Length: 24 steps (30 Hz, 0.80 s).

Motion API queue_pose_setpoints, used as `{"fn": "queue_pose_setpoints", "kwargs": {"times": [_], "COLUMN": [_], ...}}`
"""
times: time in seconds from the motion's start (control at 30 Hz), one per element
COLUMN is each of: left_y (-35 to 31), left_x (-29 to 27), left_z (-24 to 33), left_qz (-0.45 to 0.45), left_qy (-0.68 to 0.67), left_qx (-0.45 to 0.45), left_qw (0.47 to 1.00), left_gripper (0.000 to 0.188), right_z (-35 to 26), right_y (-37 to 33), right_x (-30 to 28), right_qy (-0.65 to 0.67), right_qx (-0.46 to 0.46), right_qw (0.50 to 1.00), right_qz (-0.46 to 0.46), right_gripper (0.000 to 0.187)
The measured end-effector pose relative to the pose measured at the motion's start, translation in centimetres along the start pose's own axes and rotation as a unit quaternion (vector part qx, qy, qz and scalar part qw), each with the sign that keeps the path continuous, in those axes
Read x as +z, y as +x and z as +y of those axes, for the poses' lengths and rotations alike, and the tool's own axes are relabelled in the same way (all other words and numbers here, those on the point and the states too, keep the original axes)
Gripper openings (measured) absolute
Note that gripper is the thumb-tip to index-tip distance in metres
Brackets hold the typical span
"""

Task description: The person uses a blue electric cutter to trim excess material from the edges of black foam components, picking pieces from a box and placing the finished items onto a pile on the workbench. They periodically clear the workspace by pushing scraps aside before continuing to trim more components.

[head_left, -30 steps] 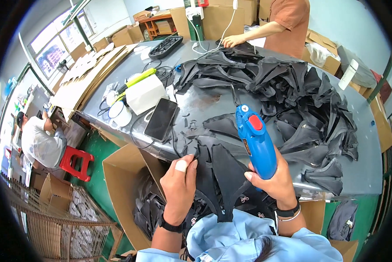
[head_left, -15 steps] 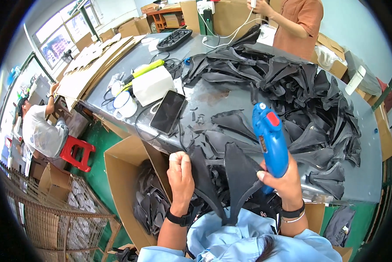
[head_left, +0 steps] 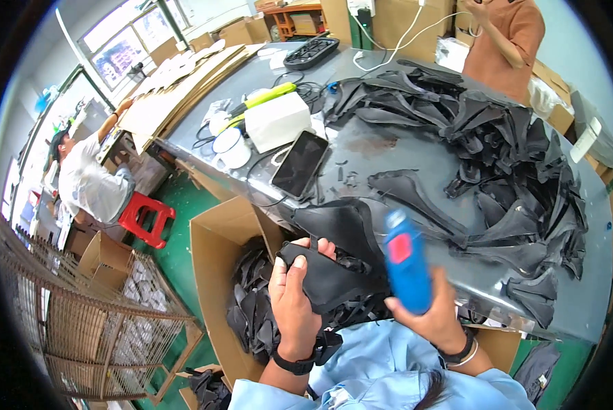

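Observation:
My left hand (head_left: 297, 301) grips a limp black shaped piece (head_left: 340, 279), thumb on top and fingers behind, in front of my chest. My right hand (head_left: 435, 313) is wrapped round a blue handheld power tool (head_left: 410, 273) with a red patch. The tool is blurred by motion, and its tip points away from me over the table edge. It is just right of the piece; whether they touch, I cannot tell. A wide black piece (head_left: 344, 222) lies beyond my left hand, and a longer curved one (head_left: 415, 205) rests on the table farther off.
A large heap of black pieces (head_left: 525, 164) covers the right of the grey table (head_left: 361, 154). A phone (head_left: 301, 164), white box (head_left: 277, 121) and cup (head_left: 231, 147) stand left. A carton (head_left: 214, 239) of black pieces is below. Two other people are beyond the table.
The black piece in my left hand has swung from hanging before my chest to lying sideways above the carton. The blue tool has tilted and moved down slightly. My view has shifted left.

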<state>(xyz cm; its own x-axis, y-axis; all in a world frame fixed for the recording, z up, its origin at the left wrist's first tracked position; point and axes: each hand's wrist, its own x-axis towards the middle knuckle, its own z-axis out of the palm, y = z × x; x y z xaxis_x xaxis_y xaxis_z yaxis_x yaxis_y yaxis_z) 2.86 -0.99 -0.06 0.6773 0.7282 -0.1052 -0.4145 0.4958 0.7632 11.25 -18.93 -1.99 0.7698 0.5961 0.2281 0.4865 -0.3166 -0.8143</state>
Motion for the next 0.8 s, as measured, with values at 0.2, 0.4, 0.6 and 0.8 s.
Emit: {"fn": "queue_pose_setpoints", "kwargs": {"times": [0.2,0.4,0.6,0.8], "left_y": [-0.6,-1.2,-1.8,-1.6], "left_x": [-0.4,-0.3,-0.7,-0.8], "left_z": [1.1,1.1,0.4,1.0], "left_qz": [0.011,0.034,-0.037,-0.091], "left_qy": [0.006,0.065,0.111,0.236], "left_qx": [0.102,0.134,0.13,0.094], "left_qw": [0.995,0.988,0.985,0.963], "left_gripper": [0.03,0.036,0.034,0.035], "right_z": [-0.2,-0.6,-1.1,-1.3], "right_y": [-0.9,-1.1,-1.0,-1.0], "right_x": [2.7,2.6,2.4,1.9], "right_qy": [-0.057,-0.057,-0.049,-0.05], "right_qx": [-0.165,-0.172,-0.169,-0.176], "right_qw": [0.977,0.972,0.972,0.973], "right_qz": [-0.122,-0.148,-0.153,-0.142], "right_gripper": [0.06,0.056,0.059,0.06]}}
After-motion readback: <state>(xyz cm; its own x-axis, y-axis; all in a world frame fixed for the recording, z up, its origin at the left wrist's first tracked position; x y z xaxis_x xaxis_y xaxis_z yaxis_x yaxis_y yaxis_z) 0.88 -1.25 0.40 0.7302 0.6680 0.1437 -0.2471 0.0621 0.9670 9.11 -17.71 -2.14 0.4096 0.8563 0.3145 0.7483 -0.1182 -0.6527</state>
